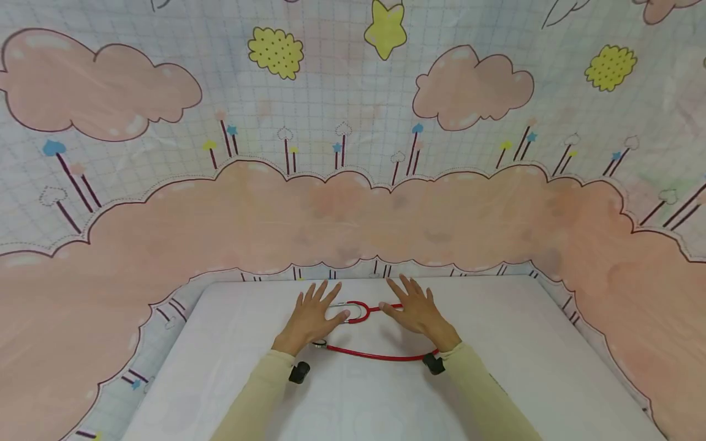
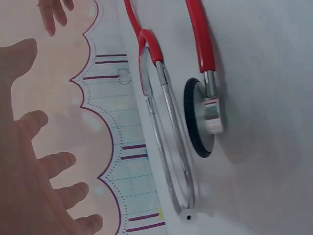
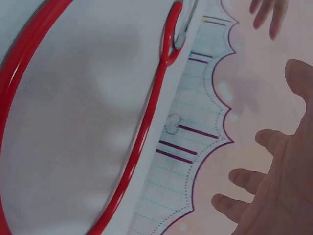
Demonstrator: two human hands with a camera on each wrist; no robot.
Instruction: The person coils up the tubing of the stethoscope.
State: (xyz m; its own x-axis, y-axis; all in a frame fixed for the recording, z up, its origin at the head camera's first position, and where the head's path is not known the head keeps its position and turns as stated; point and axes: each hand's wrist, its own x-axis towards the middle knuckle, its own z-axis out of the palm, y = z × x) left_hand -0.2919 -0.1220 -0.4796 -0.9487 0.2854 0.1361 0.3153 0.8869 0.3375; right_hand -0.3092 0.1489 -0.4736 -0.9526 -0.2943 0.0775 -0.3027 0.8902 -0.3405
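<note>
A stethoscope with red tubing (image 1: 375,356) lies curved on the white tabletop. Its metal earpiece tubes point left, and the left wrist view shows its chest piece (image 2: 213,115) with a dark rim beside them. Above the left end hovers my left hand (image 1: 309,320), fingers spread and straight, hiding part of the metal tubes. My right hand (image 1: 420,315) is held likewise over the right side, covering part of the red tube. In both wrist views the fingers appear apart from the stethoscope, with nothing in them.
The white tabletop (image 1: 485,343) stretches out on both sides of the arms. Behind and around it hangs a cloth (image 1: 353,214) printed with clouds and stars. A small black device (image 1: 299,372) sits at the left wrist, and another black device (image 1: 434,364) at the right.
</note>
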